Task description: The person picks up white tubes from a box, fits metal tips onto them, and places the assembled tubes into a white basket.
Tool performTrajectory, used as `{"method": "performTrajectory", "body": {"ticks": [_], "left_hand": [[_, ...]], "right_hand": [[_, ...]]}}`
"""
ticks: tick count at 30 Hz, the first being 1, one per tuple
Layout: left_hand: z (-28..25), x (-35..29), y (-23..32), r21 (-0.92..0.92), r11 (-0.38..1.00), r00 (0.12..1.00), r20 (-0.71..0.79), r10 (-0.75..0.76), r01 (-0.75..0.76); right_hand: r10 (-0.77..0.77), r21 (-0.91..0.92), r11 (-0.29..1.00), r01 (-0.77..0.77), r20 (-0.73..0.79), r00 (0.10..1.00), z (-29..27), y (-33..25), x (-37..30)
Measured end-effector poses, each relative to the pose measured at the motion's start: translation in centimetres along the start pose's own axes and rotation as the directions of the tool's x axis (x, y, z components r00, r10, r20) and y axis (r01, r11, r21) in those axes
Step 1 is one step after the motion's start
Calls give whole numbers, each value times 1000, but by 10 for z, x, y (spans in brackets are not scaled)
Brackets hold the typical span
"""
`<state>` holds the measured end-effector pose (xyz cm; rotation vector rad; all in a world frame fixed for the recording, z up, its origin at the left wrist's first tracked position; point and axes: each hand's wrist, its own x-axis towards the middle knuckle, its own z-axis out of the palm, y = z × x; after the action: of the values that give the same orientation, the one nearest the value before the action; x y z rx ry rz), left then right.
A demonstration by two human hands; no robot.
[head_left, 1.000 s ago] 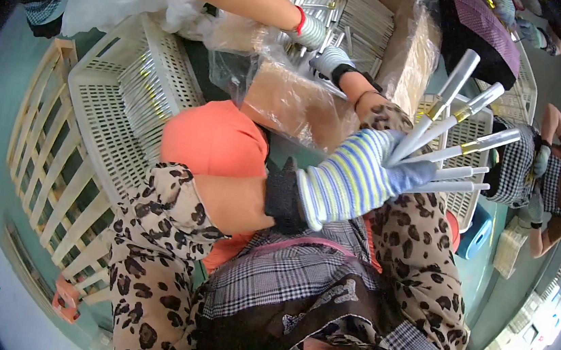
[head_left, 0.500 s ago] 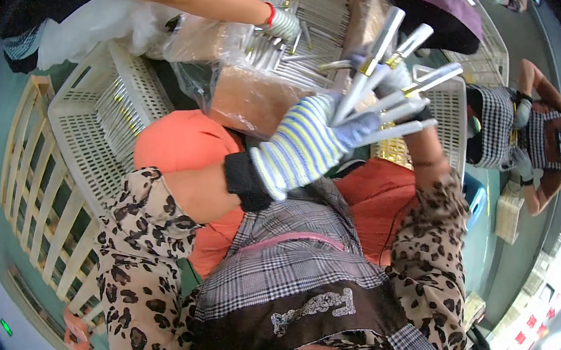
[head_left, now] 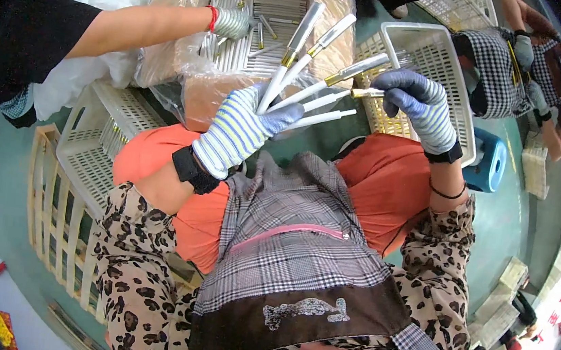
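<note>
My left hand [head_left: 241, 126], in a striped glove, is closed around a fan of several slim white pen-like tubes [head_left: 275, 87]. Their stems spread up and to the right. Some carry gold bands and shiny silver ends, while the lowest one shows a bare narrow white tip. My right hand [head_left: 424, 108], gloved with grey-blue fingertips, pinches a silver end piece with a gold band [head_left: 368, 93]. This piece lines up with the tip of one tube in the fan; I cannot tell whether they are joined.
Ahead stands a plastic-lined cardboard box [head_left: 210, 99] with white tubes, where a co-worker's gloved hand [head_left: 231, 23] reaches in. White baskets stand at right [head_left: 465, 78] and left [head_left: 76, 133], both holding tubes. A blue plastic container [head_left: 490, 163] is beyond my right knee; a wooden pallet [head_left: 57, 220] lies left.
My right hand has come out from behind the fan to its right side and now pinches an end piece. My left hand, still holding the tubes, appears farther left; the whole view has shifted.
</note>
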<state>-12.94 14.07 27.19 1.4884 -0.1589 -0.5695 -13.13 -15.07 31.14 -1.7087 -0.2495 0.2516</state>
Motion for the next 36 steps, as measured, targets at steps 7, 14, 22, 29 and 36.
{"method": "performTrajectory", "body": {"ticks": [7, 14, 22, 29, 36], "left_hand": [[-5, -1, -8, 85, 996, 999, 37, -3, 0], [-14, -3, -1, 103, 995, 1000, 15, -13, 11], [-18, -2, -5, 260, 964, 998, 46, 36, -47], [-17, -4, -5, 463, 884, 997, 65, 49, -74], [-11, -7, -4, 498, 865, 997, 12, 74, -71]], "right_hand": [[41, -119, 993, -20, 178, 983, 4, 3, -1], [21, -120, 993, -20, 3, 1000, 4, -2, -5], [22, -144, 989, -26, -30, 999, 15, -3, -9], [-64, -257, 961, 100, 143, 988, 27, -2, -7], [-183, -522, 803, 287, 243, 953, 33, -17, -10]]}}
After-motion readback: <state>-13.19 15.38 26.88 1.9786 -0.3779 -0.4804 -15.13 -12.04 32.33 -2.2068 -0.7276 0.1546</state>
